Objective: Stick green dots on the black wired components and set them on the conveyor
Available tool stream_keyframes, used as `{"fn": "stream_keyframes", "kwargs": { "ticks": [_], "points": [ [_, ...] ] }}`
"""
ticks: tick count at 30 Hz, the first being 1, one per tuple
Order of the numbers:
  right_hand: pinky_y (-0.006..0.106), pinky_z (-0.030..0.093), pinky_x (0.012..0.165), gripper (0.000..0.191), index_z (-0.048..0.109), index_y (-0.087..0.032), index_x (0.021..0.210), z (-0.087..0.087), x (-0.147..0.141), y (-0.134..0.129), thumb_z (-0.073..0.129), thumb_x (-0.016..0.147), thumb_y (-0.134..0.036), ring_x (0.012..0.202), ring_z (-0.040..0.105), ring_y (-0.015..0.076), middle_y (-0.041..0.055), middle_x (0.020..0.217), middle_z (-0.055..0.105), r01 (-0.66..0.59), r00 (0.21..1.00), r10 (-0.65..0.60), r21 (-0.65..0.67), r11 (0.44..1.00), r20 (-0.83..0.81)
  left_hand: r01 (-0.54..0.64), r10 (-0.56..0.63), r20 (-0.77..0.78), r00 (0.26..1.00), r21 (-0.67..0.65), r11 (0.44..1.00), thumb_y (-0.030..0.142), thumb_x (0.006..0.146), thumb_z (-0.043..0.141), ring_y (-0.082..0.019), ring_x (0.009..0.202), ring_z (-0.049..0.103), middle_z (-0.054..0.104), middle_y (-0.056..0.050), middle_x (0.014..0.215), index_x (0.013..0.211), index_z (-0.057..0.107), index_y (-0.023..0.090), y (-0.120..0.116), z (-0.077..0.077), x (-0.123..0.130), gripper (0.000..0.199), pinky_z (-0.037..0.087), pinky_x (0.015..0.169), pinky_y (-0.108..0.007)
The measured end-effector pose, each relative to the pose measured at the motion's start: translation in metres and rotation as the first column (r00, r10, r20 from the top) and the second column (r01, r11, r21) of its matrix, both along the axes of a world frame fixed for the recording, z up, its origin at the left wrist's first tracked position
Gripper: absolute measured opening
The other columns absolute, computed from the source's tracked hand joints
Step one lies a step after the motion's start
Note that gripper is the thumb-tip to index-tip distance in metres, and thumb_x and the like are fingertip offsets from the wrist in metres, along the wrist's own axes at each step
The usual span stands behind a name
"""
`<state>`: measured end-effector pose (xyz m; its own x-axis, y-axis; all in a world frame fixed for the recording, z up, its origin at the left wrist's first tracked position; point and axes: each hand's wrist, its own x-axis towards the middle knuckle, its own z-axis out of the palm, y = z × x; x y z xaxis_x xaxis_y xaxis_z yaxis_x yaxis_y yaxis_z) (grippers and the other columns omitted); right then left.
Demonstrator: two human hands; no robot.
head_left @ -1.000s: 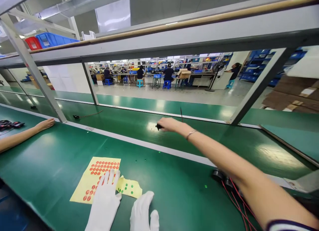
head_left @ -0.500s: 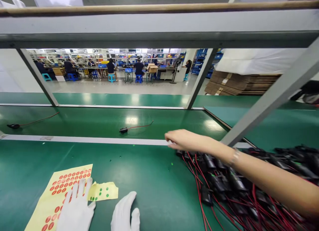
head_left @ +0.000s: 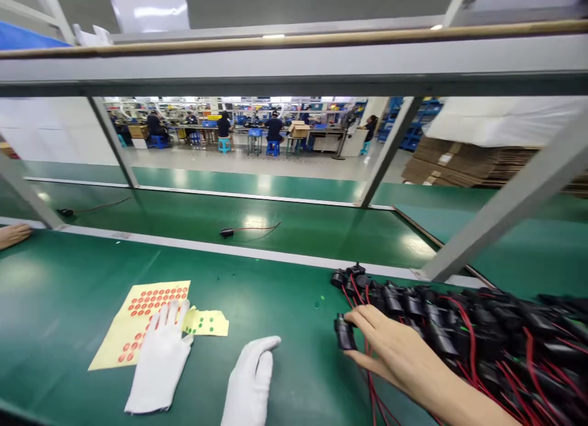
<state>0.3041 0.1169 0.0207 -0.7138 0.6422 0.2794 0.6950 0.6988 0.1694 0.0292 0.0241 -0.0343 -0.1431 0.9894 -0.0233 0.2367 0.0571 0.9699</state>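
Note:
My left hand [head_left: 250, 380], in a white glove, rests near the bottom centre, fingers together and slightly curved, thumb a little apart, nothing visible in it. My bare right hand [head_left: 381, 346] grips a black cylindrical part [head_left: 344, 333] between thumb and fingers. This is just left of a pile of black parts [head_left: 436, 334] with red wires. A flat white glove [head_left: 160, 365], with no arm at its cuff, lies over a yellow sheet of red round stickers [head_left: 117, 334]. Beside it is a small yellow piece with green dots [head_left: 218, 325].
Another person's hand [head_left: 16, 235] lies at the left edge. Beyond a white rail [head_left: 275, 254], a black part with a wire [head_left: 226, 232] and another [head_left: 67, 212] lie on the green surface. A slanted metal post [head_left: 496, 199] rises behind the pile.
My right hand has come down and back from near the rail and now holds a black part. My left thumb is nearer its fingers. The view has shifted; another person's hand shows at left.

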Motion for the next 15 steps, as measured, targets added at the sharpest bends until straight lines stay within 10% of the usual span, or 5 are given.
{"fn": "stream_keyframes", "kwargs": {
  "ticks": [7, 15],
  "points": [
    [0.027, 0.057, 0.071, 0.03, 0.049, -0.014, 0.128, 0.043, -0.12, 0.0, 0.057, 0.1, -0.02, 0.08, 0.064, 0.0164, 0.0102, 0.098, 0.068, -0.675, 0.612, 0.629, 0.099, 0.731, -0.479, 0.26, -0.338, 0.4, 0.852, 0.237, 0.936, 0.054, 0.101, 0.046, -0.025, 0.113, 0.065, 0.069, -0.012, 0.124, 0.124, 0.069, 0.016, -0.006, 0.058, -0.029, 0.051, 0.049, 0.1, -0.037],
    [0.028, 0.062, 0.079, 0.041, 0.047, -0.021, 0.13, 0.029, -0.157, 0.004, 0.058, 0.091, -0.013, 0.093, 0.07, 0.0191, 0.0104, 0.102, 0.07, -0.702, 0.525, 0.615, 0.11, 0.704, -0.588, 0.08, -0.153, 0.433, 0.888, 0.182, 0.98, 0.065, 0.087, 0.063, -0.023, 0.092, 0.07, 0.074, -0.013, 0.099, 0.108, 0.069, 0.011, -0.018, 0.05, -0.046, 0.058, 0.053, 0.09, -0.037]
  ]
}}
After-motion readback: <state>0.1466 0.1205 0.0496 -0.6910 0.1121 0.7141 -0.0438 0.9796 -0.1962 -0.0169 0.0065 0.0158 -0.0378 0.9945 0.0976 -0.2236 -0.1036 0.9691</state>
